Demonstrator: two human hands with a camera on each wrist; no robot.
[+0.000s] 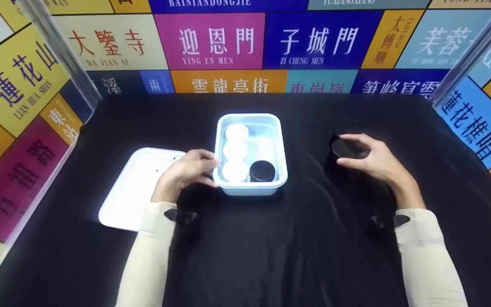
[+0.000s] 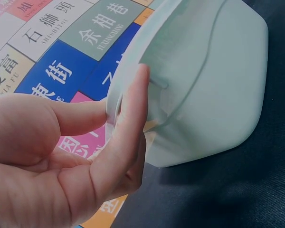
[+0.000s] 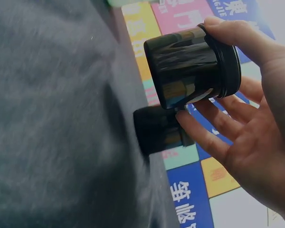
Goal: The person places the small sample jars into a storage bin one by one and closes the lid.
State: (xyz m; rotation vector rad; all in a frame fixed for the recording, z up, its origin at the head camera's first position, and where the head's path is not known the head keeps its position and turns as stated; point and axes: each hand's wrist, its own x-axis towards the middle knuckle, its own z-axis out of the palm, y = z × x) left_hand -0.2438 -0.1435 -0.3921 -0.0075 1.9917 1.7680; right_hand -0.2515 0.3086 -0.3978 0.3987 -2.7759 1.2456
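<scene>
Pale container [image 1: 252, 190] stood on the black cloth [image 1: 249, 251], its left rim pinched by the left hand [image 1: 188, 168], wrist angled inward; rightward, the right hand [image 1: 375, 160], stretched forward, gripped a lidded jar [image 3: 185, 69] between thumb and fingers, near a second jar [image 3: 157, 130].

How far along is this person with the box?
Partway, if this is packing. Done: a black jar and white items sit inside the box. In hand: the left hand holds the box's edge; the right hand grips a second jar. Probably left: putting in that jar and a third jar standing near it, then fitting the white lid, which lies beside the box.
</scene>
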